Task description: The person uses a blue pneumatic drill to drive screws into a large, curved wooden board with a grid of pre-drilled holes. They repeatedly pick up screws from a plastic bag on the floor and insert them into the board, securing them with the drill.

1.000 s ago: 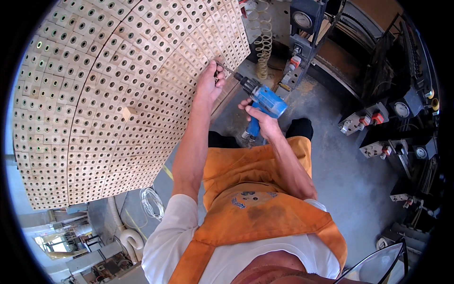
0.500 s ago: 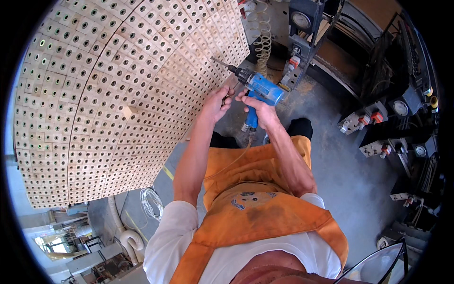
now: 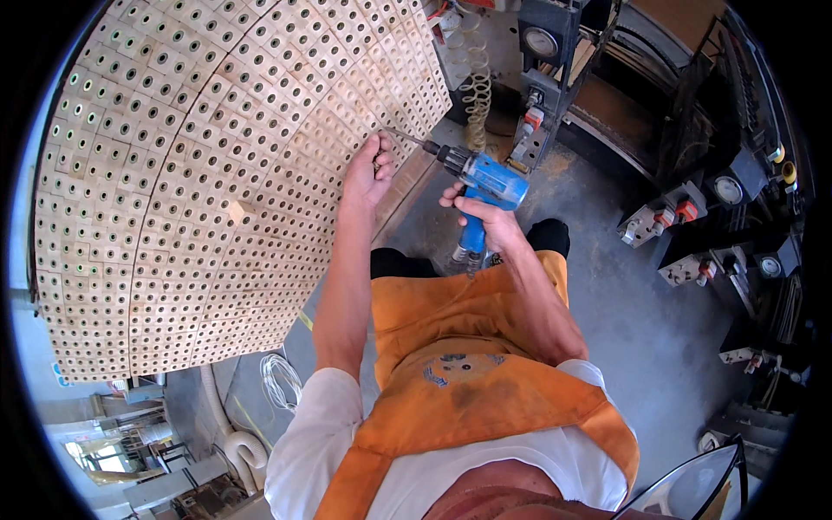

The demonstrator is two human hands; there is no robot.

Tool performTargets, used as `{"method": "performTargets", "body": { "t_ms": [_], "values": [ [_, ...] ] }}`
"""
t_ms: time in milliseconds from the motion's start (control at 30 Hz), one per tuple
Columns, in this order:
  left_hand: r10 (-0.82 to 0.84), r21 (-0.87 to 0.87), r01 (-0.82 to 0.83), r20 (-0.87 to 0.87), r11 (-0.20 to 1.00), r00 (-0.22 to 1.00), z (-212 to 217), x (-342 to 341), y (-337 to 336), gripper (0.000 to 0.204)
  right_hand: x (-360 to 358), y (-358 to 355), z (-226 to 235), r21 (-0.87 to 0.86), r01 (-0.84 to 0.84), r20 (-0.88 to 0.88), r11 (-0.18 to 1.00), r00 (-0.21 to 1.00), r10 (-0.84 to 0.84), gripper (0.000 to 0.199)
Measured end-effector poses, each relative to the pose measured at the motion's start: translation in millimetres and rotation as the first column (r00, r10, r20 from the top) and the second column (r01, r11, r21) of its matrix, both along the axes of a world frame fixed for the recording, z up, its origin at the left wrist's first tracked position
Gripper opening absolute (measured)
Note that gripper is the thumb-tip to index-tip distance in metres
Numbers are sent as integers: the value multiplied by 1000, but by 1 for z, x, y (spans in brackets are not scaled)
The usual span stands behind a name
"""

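A big curved panel of pale wooden blocks (image 3: 217,173), each with a round hole, fills the upper left. My left hand (image 3: 368,169) is raised against its lower right part, fingers pinched on something small that I cannot make out. My right hand (image 3: 485,221) grips the handle of a blue pneumatic drill (image 3: 485,182). Its thin bit (image 3: 403,137) points left at the panel, just above my left fingers. A coiled air hose hangs below the drill handle.
Machines with gauges and valves (image 3: 685,217) line the right side. A coiled pale hose (image 3: 475,82) hangs at the top. A grey concrete floor (image 3: 641,321) lies below. A loop of white wire (image 3: 277,381) and a ribbed hose (image 3: 243,451) sit at lower left.
My left hand dropped toward the drill's tip, then went back up onto the panel. The drill stayed near the panel's edge, its bit still pointing at the blocks.
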State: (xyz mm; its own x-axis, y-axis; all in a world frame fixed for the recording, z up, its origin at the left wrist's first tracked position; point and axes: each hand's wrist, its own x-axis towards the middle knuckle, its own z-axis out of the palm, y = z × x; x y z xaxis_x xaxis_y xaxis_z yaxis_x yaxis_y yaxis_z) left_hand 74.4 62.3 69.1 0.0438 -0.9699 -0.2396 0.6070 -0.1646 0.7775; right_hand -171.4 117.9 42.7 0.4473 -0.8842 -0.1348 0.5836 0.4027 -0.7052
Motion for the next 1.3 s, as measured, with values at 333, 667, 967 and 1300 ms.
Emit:
{"method": "performTargets", "body": {
  "t_ms": [333, 667, 967, 1300],
  "values": [
    [-146, 12, 147, 229, 989, 962, 23, -20, -8, 27, -30, -4, -15, -15, -41, -13, 999, 999, 41, 24],
    [68, -36, -68, 3, 997, 998, 20, -30, -36, 21, 25, -21, 8, -28, 73, -16, 997, 997, -74, 24],
    [-131, 200, 119, 49, 972, 990, -25, -33, 16, 18, 27, -26, 11, -152, 70, -166, 986, 981, -96, 20],
    [-197, 235, 153, 176, 960, 964, -34, -23, 54, 23, 27, -25, 16, -121, 73, -128, 990, 988, -88, 22]
  ]
}}
